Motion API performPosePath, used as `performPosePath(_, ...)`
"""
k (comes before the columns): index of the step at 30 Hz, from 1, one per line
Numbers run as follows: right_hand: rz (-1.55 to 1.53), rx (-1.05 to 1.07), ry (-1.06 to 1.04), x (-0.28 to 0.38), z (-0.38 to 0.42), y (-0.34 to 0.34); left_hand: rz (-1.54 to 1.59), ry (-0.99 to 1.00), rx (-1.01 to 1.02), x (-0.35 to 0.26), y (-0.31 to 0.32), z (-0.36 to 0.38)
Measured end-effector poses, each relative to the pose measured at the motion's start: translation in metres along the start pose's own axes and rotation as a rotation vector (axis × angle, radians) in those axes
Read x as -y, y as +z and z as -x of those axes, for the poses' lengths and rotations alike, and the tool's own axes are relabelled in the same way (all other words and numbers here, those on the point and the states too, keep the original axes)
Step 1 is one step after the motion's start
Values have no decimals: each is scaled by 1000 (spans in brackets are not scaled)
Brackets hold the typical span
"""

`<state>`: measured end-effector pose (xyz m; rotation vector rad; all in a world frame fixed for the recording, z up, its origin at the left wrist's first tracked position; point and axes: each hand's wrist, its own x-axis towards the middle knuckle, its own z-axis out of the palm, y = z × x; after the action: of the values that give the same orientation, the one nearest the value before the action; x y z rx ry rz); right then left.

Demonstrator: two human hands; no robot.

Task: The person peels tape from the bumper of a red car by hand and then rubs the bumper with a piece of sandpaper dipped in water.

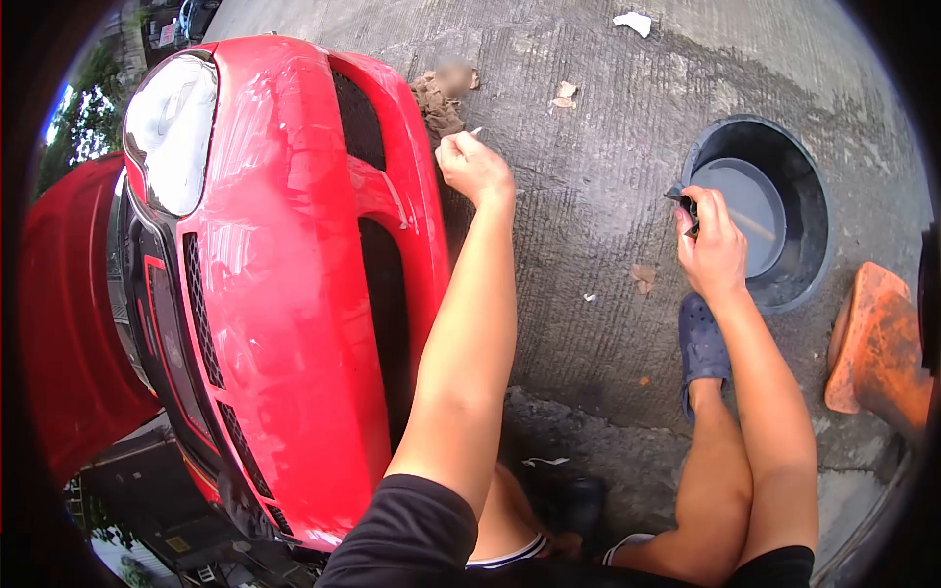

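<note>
My left hand (pixel 474 169) is curled closed beside the edge of a red car bumper (pixel 294 245); whatever it holds, if anything, is hidden. A small pale tip shows at the top of that hand. On the right, my right hand (pixel 715 240) pinches a dark folded sheet (pixel 692 212), which looks like sandpaper. That hand is over the near-left rim of a black tub (pixel 812 176) with greyish water (pixel 747 191) in it. Wet streaks and pale smears cover the bumper, which has a headlight (pixel 173 132) at its far end.
Brown crumpled matter (pixel 436 103) lies on the concrete past my left hand. An orange plastic stool (pixel 872 338) stands at the right. A white scrap (pixel 633 23) and several small bits litter the ground. My foot in a blue clog (pixel 702 343) is beside the tub.
</note>
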<state>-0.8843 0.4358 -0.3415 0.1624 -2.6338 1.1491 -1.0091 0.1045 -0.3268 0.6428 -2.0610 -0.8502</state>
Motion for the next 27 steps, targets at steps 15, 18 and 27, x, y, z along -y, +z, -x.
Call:
performPosePath(15,351,-268,247,-62,7,7,973,-1123,325,-21,-169,65)
performPosePath(18,43,-278,4,-10,-4,-16,962,-1038,446,-43,-173,81)
performPosePath(27,-929,334,55,114,34,37,746,-941,630,-94,-193,114)
